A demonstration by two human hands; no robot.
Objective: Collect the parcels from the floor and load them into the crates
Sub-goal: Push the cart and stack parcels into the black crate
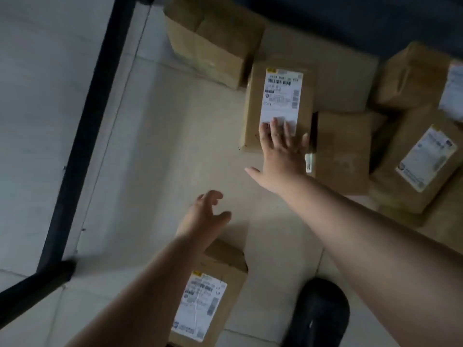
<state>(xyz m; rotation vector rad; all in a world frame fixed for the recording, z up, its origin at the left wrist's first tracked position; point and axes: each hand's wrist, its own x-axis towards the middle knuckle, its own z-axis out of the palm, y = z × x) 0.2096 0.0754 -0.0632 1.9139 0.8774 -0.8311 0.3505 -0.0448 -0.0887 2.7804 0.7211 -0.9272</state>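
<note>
Several brown cardboard parcels lie on the pale tiled floor. A long parcel with a white shipping label [280,96] lies in the middle. My right hand [280,151] is spread flat over its near end, fingers straight and reaching onto the label. My left hand [205,214] hovers lower down over the floor, fingers loosely curved, holding nothing. Another labelled parcel [213,296] lies beneath my left forearm, near the bottom edge. No crate is in view.
A plain box [210,38] lies at the top, a plain box [343,151] just right of my right hand, and labelled parcels [421,164] are piled at right. A black frame [82,136] runs along the left. A black shoe [318,316] shows at bottom.
</note>
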